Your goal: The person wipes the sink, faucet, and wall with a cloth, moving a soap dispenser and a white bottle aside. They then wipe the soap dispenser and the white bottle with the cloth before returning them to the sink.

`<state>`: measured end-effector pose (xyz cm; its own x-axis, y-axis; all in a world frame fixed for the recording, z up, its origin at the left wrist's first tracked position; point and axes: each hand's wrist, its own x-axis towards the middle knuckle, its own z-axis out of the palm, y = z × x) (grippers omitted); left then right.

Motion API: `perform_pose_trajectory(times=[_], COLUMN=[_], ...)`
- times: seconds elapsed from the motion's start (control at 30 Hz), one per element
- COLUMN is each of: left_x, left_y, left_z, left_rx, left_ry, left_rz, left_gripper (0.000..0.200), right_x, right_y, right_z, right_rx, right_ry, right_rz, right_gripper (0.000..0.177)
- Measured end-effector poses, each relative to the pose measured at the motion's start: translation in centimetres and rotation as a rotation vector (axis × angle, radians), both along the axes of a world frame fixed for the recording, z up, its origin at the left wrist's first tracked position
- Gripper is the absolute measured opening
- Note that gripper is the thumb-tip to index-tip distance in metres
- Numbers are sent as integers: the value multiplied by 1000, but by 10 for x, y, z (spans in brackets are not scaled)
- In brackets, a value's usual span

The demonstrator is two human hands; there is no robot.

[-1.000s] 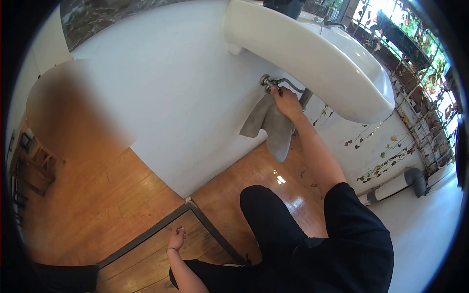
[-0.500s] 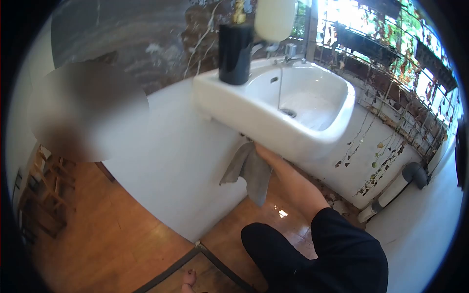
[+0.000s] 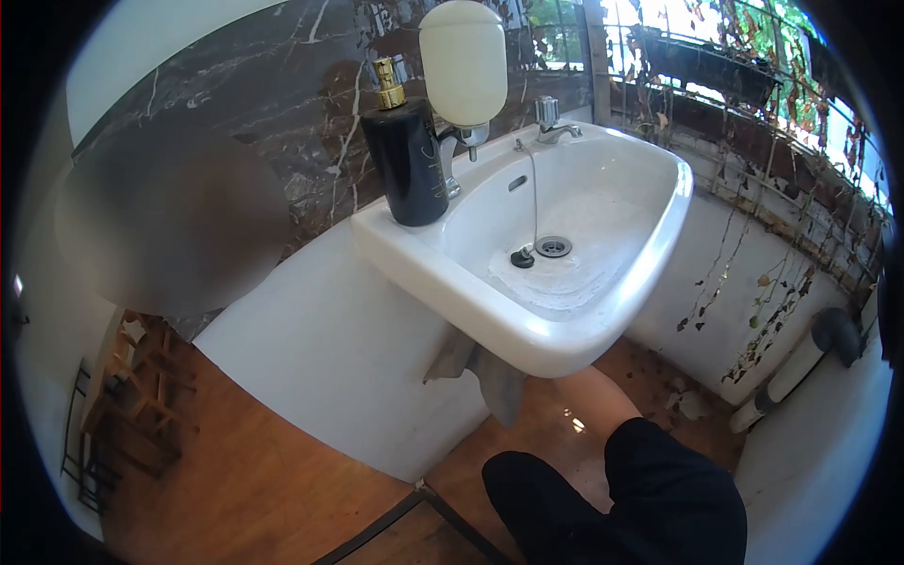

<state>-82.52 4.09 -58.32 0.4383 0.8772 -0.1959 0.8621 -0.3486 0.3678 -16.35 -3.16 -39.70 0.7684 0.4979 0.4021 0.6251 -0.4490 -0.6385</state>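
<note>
A white washbasin (image 3: pixel 452 301) juts from the wall in the middle of the view. My right forearm (image 3: pixel 595 403) reaches beneath it from the lower right, and the basin's front hides the hand and fingers. Below the basin's underside hangs a grey cloth (image 3: pixel 497 386), its upper part out of sight, left of my forearm. Whether my fingers grip it now cannot be seen. My left hand is outside the view. In the bowl, a black plug (image 3: pixel 523 257) on a chain lies beside the drain (image 3: pixel 554 247).
A black pump bottle (image 3: pixel 407 165) stands on the basin's left ledge, near a wall-mounted soap dispenser (image 3: pixel 463 66) and a tap (image 3: pixel 556 127). A grey-and-white pipe (image 3: pixel 791 372) runs low at right. Wooden chairs (image 3: pixel 141 391) stand far left.
My view has shifted, showing the basin larger and lower. My right hand, seen earlier at the cloth, is now hidden behind the basin. My left hand has left the bottom of the view.
</note>
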Motion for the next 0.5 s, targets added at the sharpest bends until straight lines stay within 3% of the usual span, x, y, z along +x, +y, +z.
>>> perform_pose_trajectory(times=[0.07, 0.1, 0.17, 0.27, 0.5], left_x=[14, 6, -1, 3, 31], left_y=[-17, -17, -4, -1, -15], left_z=[24, 13, -28, -47, 9], left_rx=[41, 37, 57, 15, -91], left_ry=[-130, -118, 175, 12, 12], left_rz=[120, 134, 301, 444, 528], left_gripper=[38, 38, 40, 35, 36], right_x=[1, 2, 5, 7, 24], right_y=[-4, -7, -10, -11, 15], right_z=[-1, -2, -4, -6, -3], right_rx=[-7, -11, -21, -43, -210], right_ry=[-8, -13, -27, -54, -206], right_rz=[0, -2, -4, -5, -67], right_gripper=[60, 60, 60, 60, 60])
